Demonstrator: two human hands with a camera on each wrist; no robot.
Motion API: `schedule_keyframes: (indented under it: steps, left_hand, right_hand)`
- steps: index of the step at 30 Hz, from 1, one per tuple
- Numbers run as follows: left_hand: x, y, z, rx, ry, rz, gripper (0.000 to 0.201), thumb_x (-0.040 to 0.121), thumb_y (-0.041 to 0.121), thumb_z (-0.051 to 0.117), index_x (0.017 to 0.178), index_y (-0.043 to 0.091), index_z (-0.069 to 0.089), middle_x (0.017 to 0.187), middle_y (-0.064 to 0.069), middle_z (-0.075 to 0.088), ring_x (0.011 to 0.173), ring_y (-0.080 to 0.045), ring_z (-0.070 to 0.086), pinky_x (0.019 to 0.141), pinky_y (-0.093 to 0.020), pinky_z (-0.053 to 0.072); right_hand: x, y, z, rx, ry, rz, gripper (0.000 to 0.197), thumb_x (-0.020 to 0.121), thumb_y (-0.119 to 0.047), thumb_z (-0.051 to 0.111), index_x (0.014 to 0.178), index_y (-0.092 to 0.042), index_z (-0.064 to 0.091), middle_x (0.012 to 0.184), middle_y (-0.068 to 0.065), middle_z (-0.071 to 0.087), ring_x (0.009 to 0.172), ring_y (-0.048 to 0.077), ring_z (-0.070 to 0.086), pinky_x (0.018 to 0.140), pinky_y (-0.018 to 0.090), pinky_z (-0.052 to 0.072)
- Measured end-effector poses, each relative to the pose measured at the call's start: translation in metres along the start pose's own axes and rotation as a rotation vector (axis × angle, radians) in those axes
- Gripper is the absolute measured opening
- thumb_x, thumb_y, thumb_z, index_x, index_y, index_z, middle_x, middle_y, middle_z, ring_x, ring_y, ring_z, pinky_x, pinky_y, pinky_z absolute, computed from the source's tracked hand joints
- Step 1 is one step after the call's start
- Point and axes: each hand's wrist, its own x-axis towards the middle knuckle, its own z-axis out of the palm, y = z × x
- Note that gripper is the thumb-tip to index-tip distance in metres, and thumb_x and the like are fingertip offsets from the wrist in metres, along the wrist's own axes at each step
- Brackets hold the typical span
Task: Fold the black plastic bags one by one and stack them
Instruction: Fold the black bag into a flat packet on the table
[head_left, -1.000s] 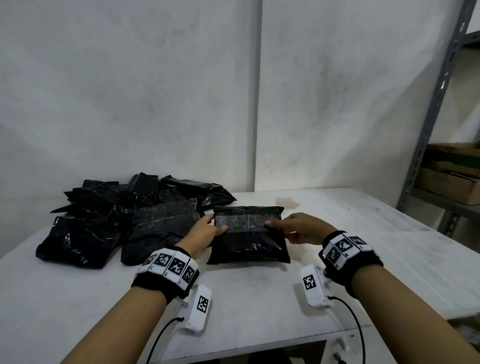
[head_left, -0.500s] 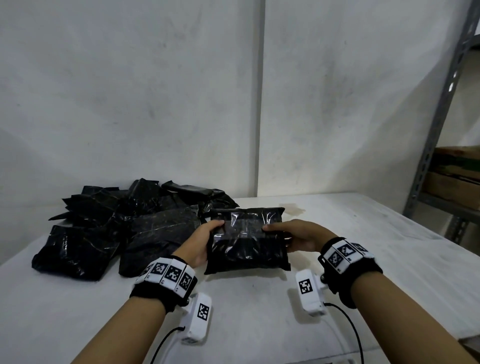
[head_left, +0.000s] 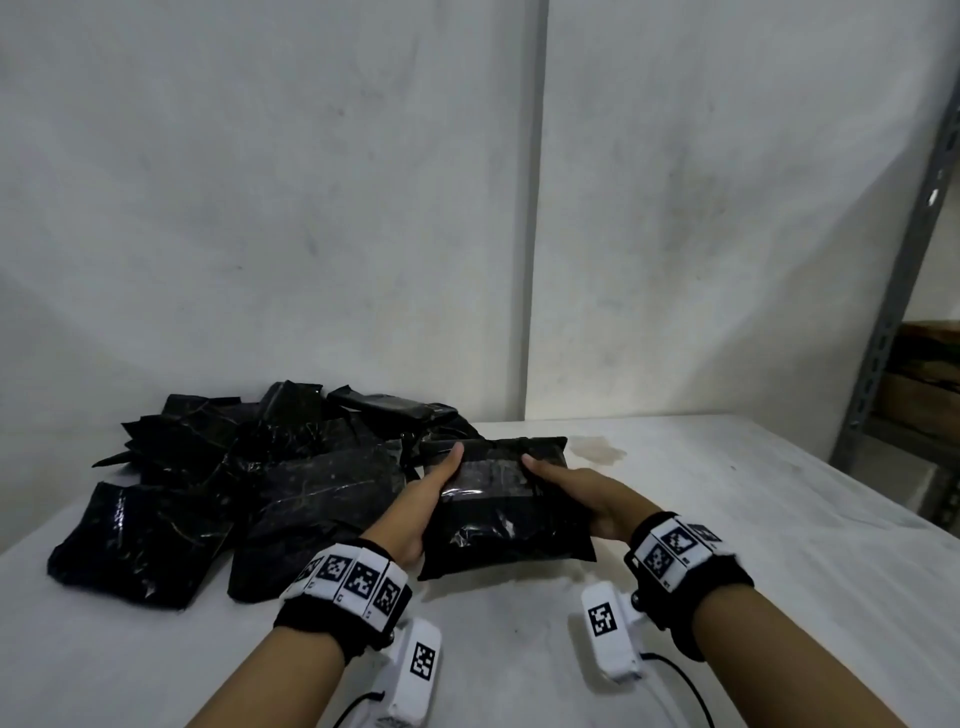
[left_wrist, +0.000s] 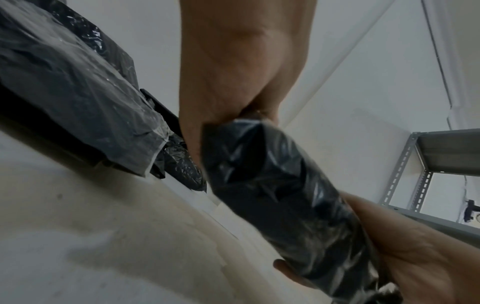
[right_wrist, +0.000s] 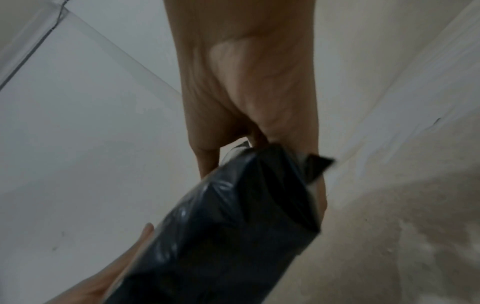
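Folded black bag (head_left: 506, 512) held just above table (head_left: 727, 545), near its front edge. L hand (head_left: 423, 506) & R hand (head_left: 587, 501) grip opposite side edges, thumbs on top. Pile of bags (head_left: 249, 483) just left; bare tabletop to the right.

1. The table (head_left: 727, 519) stands against the wall (head_left: 311, 208), which is behind it.
2. The folded bag (head_left: 498, 514) is near the middle of the table, lifted a little above its surface.
3. The left hand (head_left: 421, 514) is on the left side of the folded bag, with its thumb on top.
4. The right hand (head_left: 587, 499) is on the right side of the folded bag, with its thumb also on top.
5. The pile of bags (head_left: 249, 483) lies on the table, left of the folded bag and reaching behind it to the wall.
6. The stain (head_left: 597, 449) is on the table, just right of the folded bag's far corner.
7. The shelf rack (head_left: 883, 332) stands to the right of the table.
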Motion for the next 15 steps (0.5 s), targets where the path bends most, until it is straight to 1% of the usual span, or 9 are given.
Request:
schedule_keyframes:
  steps: [2, 4, 6, 7, 9, 10, 12, 13, 15]
  left_hand:
    - [0.007, -0.001, 0.0, 0.01, 0.049, 0.042, 0.05, 0.085, 0.048, 0.064, 0.112, 0.006, 0.066, 0.097, -0.013, 0.074, 0.093, -0.028, 0.07, 0.078, -0.035, 0.055]
    - [0.015, -0.003, 0.0, 0.006, 0.092, 0.063, 0.051, 0.084, 0.045, 0.067, 0.114, 0.005, 0.065, 0.096, -0.013, 0.074, 0.091, -0.028, 0.07, 0.077, -0.035, 0.056]
    - [0.022, -0.004, -0.001, 0.021, 0.121, 0.072, 0.056, 0.081, 0.046, 0.069, 0.117, 0.005, 0.063, 0.099, -0.014, 0.073, 0.092, -0.03, 0.069, 0.081, -0.037, 0.056]
    - [0.027, -0.005, -0.001, 0.032, 0.13, 0.067, 0.06, 0.078, 0.049, 0.071, 0.118, 0.005, 0.063, 0.101, -0.014, 0.072, 0.094, -0.03, 0.069, 0.085, -0.039, 0.055]
    - [0.034, -0.004, -0.001, 0.019, 0.104, 0.044, 0.067, 0.069, 0.054, 0.074, 0.116, 0.007, 0.066, 0.103, -0.014, 0.072, 0.096, -0.031, 0.068, 0.091, -0.043, 0.053]
    - [0.038, -0.002, -0.001, -0.007, 0.067, 0.026, 0.068, 0.066, 0.056, 0.075, 0.114, 0.009, 0.068, 0.104, -0.014, 0.072, 0.098, -0.031, 0.068, 0.094, -0.044, 0.051]
    - [0.041, 0.002, 0.001, -0.052, 0.004, -0.004, 0.067, 0.066, 0.061, 0.075, 0.112, 0.012, 0.071, 0.108, -0.013, 0.071, 0.102, -0.03, 0.067, 0.099, -0.045, 0.048]
    - [0.043, 0.004, 0.002, -0.042, 0.005, 0.006, 0.069, 0.064, 0.063, 0.076, 0.112, 0.013, 0.071, 0.108, -0.012, 0.071, 0.103, -0.03, 0.067, 0.1, -0.044, 0.047]
    - [0.05, 0.005, 0.006, 0.036, 0.099, 0.055, 0.072, 0.063, 0.064, 0.075, 0.111, 0.011, 0.069, 0.108, -0.01, 0.071, 0.102, -0.027, 0.067, 0.099, -0.042, 0.048]
  right_hand:
    - [0.006, -0.003, 0.002, -0.017, 0.022, -0.021, 0.065, 0.076, -0.055, 0.072, 0.114, -0.003, 0.065, 0.105, 0.014, 0.073, 0.099, 0.028, 0.07, 0.089, 0.038, 0.056]
    - [0.01, -0.005, 0.003, -0.044, 0.071, -0.067, 0.067, 0.073, -0.059, 0.072, 0.108, -0.002, 0.068, 0.099, 0.013, 0.074, 0.092, 0.026, 0.072, 0.084, 0.035, 0.058]
    - [0.015, -0.006, 0.002, -0.063, 0.105, -0.107, 0.064, 0.074, -0.055, 0.074, 0.104, 0.001, 0.069, 0.094, 0.013, 0.075, 0.085, 0.025, 0.073, 0.077, 0.033, 0.06]
    - [0.017, -0.006, 0.0, -0.051, 0.107, -0.113, 0.059, 0.076, -0.051, 0.075, 0.102, 0.002, 0.069, 0.092, 0.014, 0.074, 0.08, 0.024, 0.073, 0.07, 0.031, 0.06]
    - [0.02, -0.007, -0.002, -0.021, 0.103, -0.112, 0.052, 0.078, -0.043, 0.076, 0.101, 0.003, 0.069, 0.089, 0.015, 0.074, 0.073, 0.024, 0.073, 0.059, 0.028, 0.058]
    - [0.023, -0.007, -0.004, -0.016, 0.103, -0.11, 0.054, 0.077, -0.043, 0.076, 0.103, 0.004, 0.069, 0.09, 0.016, 0.074, 0.075, 0.024, 0.073, 0.06, 0.028, 0.058]
    - [0.027, -0.01, -0.006, -0.014, 0.099, -0.113, 0.06, 0.076, -0.048, 0.076, 0.107, 0.003, 0.069, 0.093, 0.014, 0.075, 0.081, 0.025, 0.073, 0.066, 0.029, 0.058]
    - [0.029, -0.01, -0.006, -0.004, 0.076, -0.112, 0.061, 0.076, -0.051, 0.075, 0.108, 0.0, 0.07, 0.095, 0.013, 0.075, 0.084, 0.025, 0.073, 0.071, 0.03, 0.058]
    - [0.032, -0.012, -0.005, 0.0, 0.033, -0.104, 0.064, 0.073, -0.056, 0.077, 0.11, -0.004, 0.07, 0.1, 0.011, 0.074, 0.091, 0.025, 0.072, 0.083, 0.035, 0.058]
